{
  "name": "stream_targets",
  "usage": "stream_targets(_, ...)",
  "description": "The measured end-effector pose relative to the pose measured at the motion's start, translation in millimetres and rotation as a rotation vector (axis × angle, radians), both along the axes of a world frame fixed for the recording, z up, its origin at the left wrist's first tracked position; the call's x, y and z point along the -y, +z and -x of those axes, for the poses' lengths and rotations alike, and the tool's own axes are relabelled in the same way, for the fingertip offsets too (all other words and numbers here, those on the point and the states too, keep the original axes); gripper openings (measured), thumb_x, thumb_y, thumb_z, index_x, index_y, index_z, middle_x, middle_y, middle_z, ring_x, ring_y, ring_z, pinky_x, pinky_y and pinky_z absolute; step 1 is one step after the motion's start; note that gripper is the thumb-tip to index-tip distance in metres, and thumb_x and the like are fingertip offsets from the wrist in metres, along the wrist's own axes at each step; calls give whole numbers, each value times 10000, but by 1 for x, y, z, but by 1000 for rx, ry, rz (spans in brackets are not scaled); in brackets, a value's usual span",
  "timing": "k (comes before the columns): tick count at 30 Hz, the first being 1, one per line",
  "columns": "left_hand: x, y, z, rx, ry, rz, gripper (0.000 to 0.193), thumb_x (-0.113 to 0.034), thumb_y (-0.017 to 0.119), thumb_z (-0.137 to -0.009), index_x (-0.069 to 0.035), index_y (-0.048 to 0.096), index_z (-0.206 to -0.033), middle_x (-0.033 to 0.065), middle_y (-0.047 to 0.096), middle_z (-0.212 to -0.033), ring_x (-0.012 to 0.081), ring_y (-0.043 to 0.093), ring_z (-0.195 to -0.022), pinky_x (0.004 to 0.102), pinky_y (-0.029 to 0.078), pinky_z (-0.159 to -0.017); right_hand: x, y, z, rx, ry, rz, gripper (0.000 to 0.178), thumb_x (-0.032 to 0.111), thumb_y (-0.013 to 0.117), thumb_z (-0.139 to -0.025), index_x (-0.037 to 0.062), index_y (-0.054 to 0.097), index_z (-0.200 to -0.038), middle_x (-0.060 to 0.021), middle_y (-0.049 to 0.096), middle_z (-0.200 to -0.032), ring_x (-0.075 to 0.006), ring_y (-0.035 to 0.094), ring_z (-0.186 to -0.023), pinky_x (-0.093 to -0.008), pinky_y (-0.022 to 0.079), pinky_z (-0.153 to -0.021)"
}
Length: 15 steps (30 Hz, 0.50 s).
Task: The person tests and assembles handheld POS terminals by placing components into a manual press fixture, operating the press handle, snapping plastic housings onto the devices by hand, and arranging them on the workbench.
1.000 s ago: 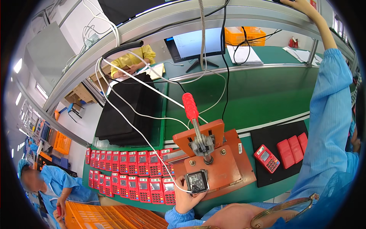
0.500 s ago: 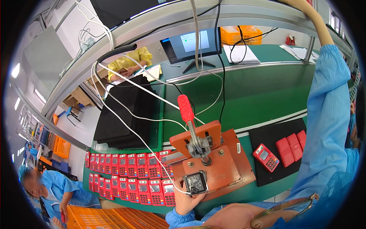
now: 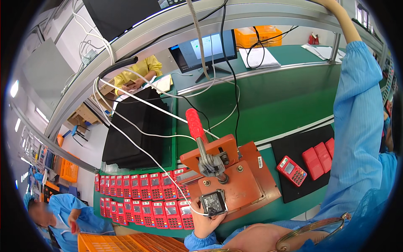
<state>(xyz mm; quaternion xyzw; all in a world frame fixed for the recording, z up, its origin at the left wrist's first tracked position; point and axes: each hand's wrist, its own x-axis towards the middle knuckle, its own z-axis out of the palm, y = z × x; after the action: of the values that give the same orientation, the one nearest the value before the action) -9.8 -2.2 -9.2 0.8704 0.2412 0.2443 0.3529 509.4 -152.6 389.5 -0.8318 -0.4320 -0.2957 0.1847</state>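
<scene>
My left hand (image 3: 205,224) grips a small square module with a black circuit board (image 3: 213,203), its thumb and fingers around the lower and left edges. A white cable runs to the module. The module is at the near left edge of an orange-brown clamp fixture (image 3: 241,187), whose red-handled lever (image 3: 194,124) stands up. My right arm (image 3: 357,105) reaches up over the metal frame at the upper right; the hand is mostly cut off by the picture edge, its fingers hidden.
Rows of red card terminals (image 3: 157,191) line the bench at left. A black mat (image 3: 289,193) at right holds another terminal (image 3: 291,171) and several red casings (image 3: 312,164). Black sheets (image 3: 134,134) are stacked behind. Orange crates (image 3: 113,243), a monitor (image 3: 201,50) and two other people surround the bench.
The view has shifted slightly, moving the bench scene a little left. My left hand keeps its grip on the module, and my right arm stays raised. The person at lower left has moved their hand.
</scene>
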Motion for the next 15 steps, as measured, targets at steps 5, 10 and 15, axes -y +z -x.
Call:
stream_targets(5, 2, 4, -3, 30, 37, 83, 576, -332, 809, -613, -8, 601, -1041, 189, 450, -1085, 340, 494, -974, 417, 413, -811, -1, 0, -5, 7, 24, 13, 322, 236, 624, -780, 25, 649, -1022, -162, 668, -990, -262, 628, -909, -328, 477, -831)
stream_targets(10, 3, 4, -1, 22, 24, 71, 551, -318, 813, -609, -18, 610, -1024, 183, 451, -1084, 339, 496, -962, 420, 416, -800, 2, 0, -7, 58, 36, 41, 320, 233, 618, -784, 17, 648, -1018, -166, 667, -989, -264, 627, -914, -333, 475, -833)
stream_targets(15, 3, 1, 3, -10, 13, 44, 518, -317, 811, -610, -36, 627, -1005, 180, 446, -1083, 341, 496, -955, 424, 418, -793, 1, -2, -8, 18, 18, 45, 330, 237, 619, -784, 16, 644, -1029, -169, 665, -995, -268, 626, -917, -337, 473, -841)
